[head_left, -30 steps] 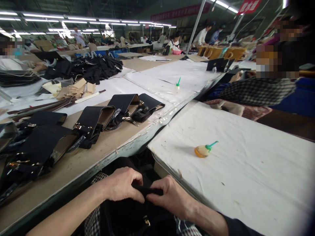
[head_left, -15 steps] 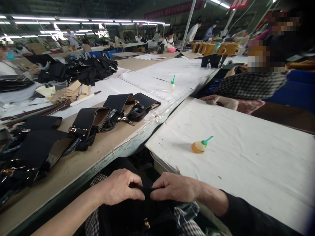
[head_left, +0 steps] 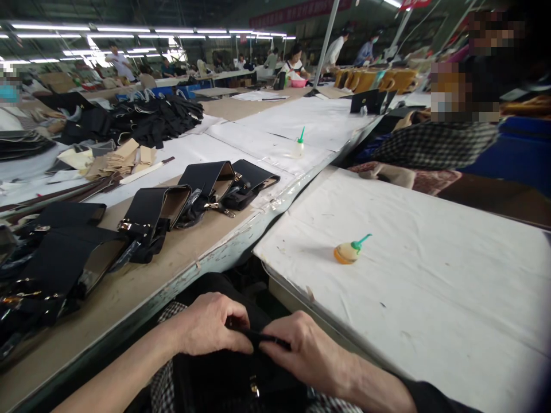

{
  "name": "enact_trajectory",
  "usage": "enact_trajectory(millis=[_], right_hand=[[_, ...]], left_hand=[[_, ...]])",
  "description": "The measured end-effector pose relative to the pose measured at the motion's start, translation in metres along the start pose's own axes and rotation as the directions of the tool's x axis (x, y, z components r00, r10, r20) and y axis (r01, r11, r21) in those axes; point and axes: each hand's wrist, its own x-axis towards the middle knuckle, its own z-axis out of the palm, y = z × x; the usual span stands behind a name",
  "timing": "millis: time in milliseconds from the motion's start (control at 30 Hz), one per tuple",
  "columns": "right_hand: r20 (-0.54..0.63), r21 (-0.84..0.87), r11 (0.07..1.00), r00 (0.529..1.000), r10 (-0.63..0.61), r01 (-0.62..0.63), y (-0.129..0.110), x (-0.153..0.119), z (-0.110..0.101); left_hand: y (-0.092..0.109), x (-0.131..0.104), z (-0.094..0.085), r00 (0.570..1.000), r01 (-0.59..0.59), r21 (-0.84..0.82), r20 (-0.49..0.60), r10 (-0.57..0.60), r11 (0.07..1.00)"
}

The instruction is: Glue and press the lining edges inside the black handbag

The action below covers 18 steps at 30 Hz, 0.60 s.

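A black bag piece [head_left: 232,373] with a small gold clasp rests on my lap at the bottom centre. My left hand [head_left: 209,324] pinches its upper edge between thumb and fingers. Just to the right, my right hand [head_left: 301,347] grips the same dark edge, its thumb close to the left thumb. The rest of the piece hangs below both hands, and its lower part is cut off by the frame. Over my legs lies black-and-white checked cloth [head_left: 163,367].
Black bags [head_left: 150,212] with gold fittings line the left table's brown edge [head_left: 206,241]. On the white right-hand table [head_left: 408,269] sits a glue bottle [head_left: 346,252]; another bottle [head_left: 299,148] stands farther back. A person in checked sleeves [head_left: 434,144] is at the right.
My right hand has shifted slightly down and turned, with more of the dark edge showing in its grip. My left hand has barely moved. The view has shifted slightly.
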Motion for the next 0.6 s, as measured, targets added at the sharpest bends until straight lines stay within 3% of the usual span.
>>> enact_trajectory(millis=[233, 367, 467, 600], right_hand=[[-0.099, -0.124, 0.992, 0.995, -0.031, 0.019, 0.008, -0.003, 0.010], [-0.078, -0.070, 0.998, 0.997, 0.003, -0.008, 0.005, -0.001, 0.006], [-0.044, -0.015, 0.999, 0.998, 0.047, -0.047, 0.000, 0.002, -0.001], [-0.010, 0.021, 0.994, 0.995, 0.103, -0.103, 0.000, 0.006, -0.007]], left_hand=[[0.005, 0.003, 0.010, 0.971, -0.220, 0.246, -0.041, 0.237, 0.944], [0.007, -0.001, 0.021, 0.950, -0.223, 0.493, -0.084, 0.302, 0.841], [0.001, -0.009, 0.017, 0.948, -0.202, 0.544, -0.099, 0.302, 0.814], [-0.017, -0.022, -0.005, 0.977, -0.107, 0.412, -0.125, 0.172, 0.905]])
